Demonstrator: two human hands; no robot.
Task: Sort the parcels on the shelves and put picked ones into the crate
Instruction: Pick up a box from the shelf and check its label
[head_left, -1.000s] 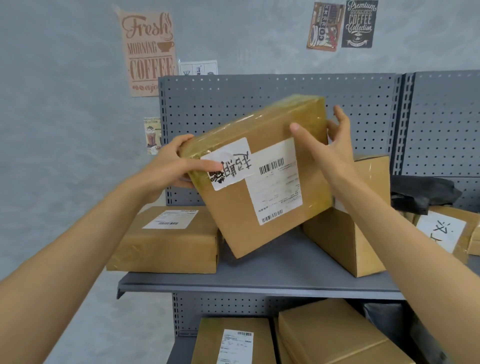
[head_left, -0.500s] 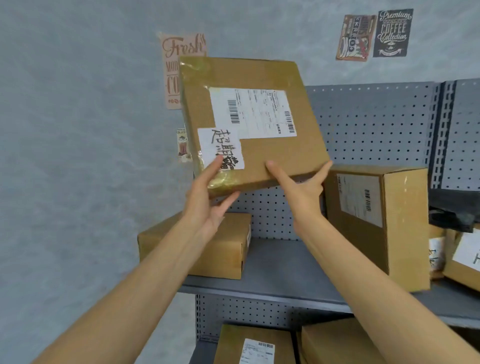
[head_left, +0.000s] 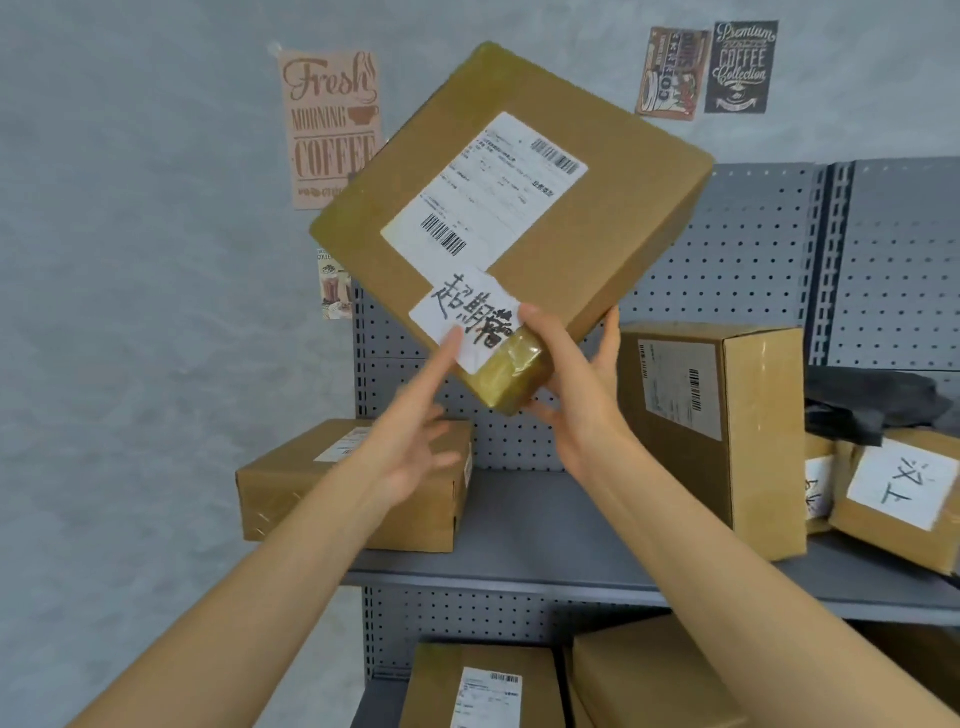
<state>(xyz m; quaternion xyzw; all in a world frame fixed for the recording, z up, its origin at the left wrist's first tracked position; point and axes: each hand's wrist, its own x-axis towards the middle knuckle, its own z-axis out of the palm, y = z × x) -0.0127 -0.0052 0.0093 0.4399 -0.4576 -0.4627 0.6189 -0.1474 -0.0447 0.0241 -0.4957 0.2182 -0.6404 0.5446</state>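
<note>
A flat brown parcel (head_left: 613, 208) with a printed shipping label and a handwritten white sticker hangs tilted, one corner down, high above the grey shelf (head_left: 545, 525). My right hand (head_left: 576, 384) grips that lower taped corner, thumb on the front and fingers behind. My left hand (head_left: 415, 436) is beside it with fingers spread, the index fingertip touching the handwritten sticker. No crate is in view.
On the shelf sit a low brown box (head_left: 311, 493) at left, an upright box (head_left: 727, 426) at right, a dark bag (head_left: 872, 400) and a labelled parcel (head_left: 898, 493) further right. More boxes (head_left: 483, 686) lie on the shelf below. Coffee posters hang on the grey wall.
The parcel has turned clockwise, so a corner now points down. My right hand moved to grip that corner. My left hand let go of the lower edge and only touches the sticker.
</note>
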